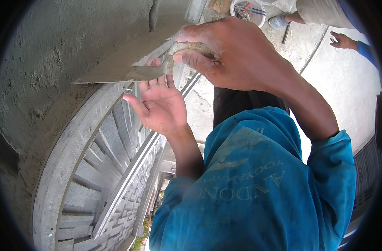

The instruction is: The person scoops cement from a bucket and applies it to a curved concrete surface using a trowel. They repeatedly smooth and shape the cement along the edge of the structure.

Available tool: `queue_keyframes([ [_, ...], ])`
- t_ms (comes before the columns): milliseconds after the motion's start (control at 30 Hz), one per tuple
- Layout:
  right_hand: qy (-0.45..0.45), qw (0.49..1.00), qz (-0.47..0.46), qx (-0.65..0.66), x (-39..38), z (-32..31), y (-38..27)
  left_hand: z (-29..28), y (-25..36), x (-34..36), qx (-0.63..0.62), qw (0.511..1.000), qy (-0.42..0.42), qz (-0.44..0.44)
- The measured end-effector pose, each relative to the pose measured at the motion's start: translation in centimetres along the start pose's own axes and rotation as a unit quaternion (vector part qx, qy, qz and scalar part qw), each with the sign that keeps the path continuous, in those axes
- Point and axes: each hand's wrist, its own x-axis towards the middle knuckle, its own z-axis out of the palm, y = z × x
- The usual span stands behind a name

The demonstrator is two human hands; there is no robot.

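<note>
My right hand (237,54) is closed around the mortar-smeared handle of a trowel (124,74). The trowel's blade points left, its tip against the grey plastered wall (53,62), and grey mortar coats it. Below the blade, my left hand (162,104) is open with the palm up, fingers and thumb apart and nothing on the palm. The blade and the right hand partly cover its fingertips. Under the wet plaster runs a curved grey frame (59,184), beside the left hand's thumb.
A straight pale bar (128,184) crosses the slatted grey panel (84,194) inside the curved frame. At the top stands a white bucket (261,19) with tools in it. Another person's foot (278,21) and hand (343,41) show at the upper right, above the concrete floor.
</note>
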Motion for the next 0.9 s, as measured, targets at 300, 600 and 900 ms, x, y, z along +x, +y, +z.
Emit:
queue_keyframes([
  [300,-0.025,0.981,0.119,-0.15,-0.1,5.6,12.5,-0.8,0.0,0.1,-0.005,1.0,0.016,-0.005],
  [600,-0.121,0.966,0.19,-0.123,1.5,7.2,11.5,-1.0,-0.2,0.4,0.018,1.0,0.011,-0.009],
  [900,-0.135,0.975,0.143,-0.106,1.4,3.7,6.5,-0.9,0.0,0.5,0.019,1.0,0.005,-0.011],
])
